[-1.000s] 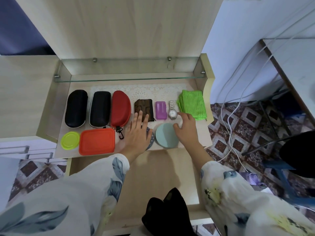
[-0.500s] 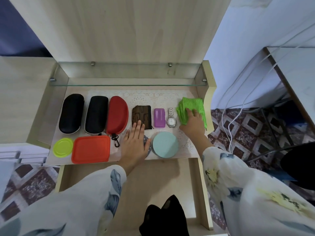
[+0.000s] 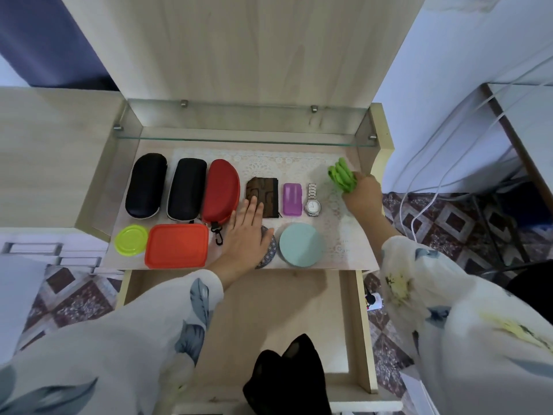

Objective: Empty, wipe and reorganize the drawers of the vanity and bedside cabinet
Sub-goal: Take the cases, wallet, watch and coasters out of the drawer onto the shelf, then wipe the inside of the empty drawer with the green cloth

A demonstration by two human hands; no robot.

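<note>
your right hand has bunched the ribbed green cloth and lifted it off the counter, fingers curled round it. below both wrists the drawer shows bare pale wood: emptied, i'd judge, with wiping and refilling left. left of that hand lie hard oval cases and a steel watch. your left hand rests flat, fingers straight.

No legible text, label, brand or number is found. The dial of the wristwatch is too small to be read. Only a woven pattern is noted on the brown pouch.
</note>
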